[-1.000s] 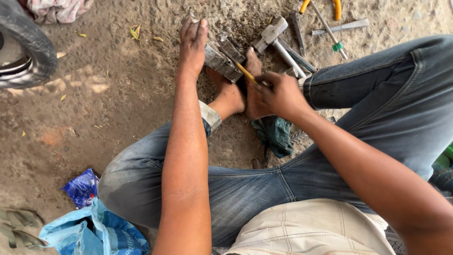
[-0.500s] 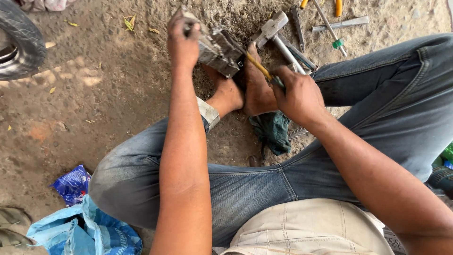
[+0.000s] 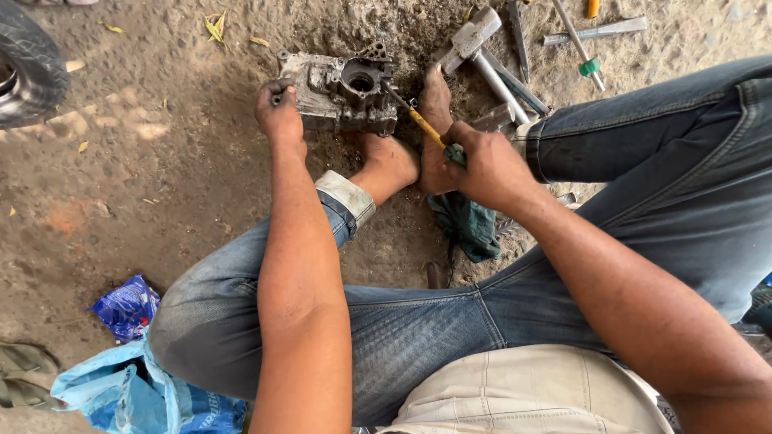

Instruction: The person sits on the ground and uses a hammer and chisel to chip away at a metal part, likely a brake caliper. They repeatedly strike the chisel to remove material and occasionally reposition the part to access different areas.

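On the dirt ground between the person's bare feet lies a grey metal engine casing (image 3: 342, 90), grimy, with a round opening near its top. The left hand (image 3: 280, 115) is closed over the casing's left end, fingers curled tight on the metal edge. The right hand (image 3: 482, 165) is clenched around the handle of a yellow screwdriver (image 3: 418, 120), whose shaft slants up and left, the tip reaching the casing just beside the round hole. The right foot (image 3: 435, 112) stands beside the casing's right end, and the left foot (image 3: 388, 161) sits just below it. A hammer (image 3: 476, 47) and several metal rods lie near the casing on the right. A dark green rag (image 3: 466, 227) lies under the right wrist. A tyre (image 3: 28, 68) shows at the left edge, and blue plastic bags (image 3: 129, 378) lie at lower left.
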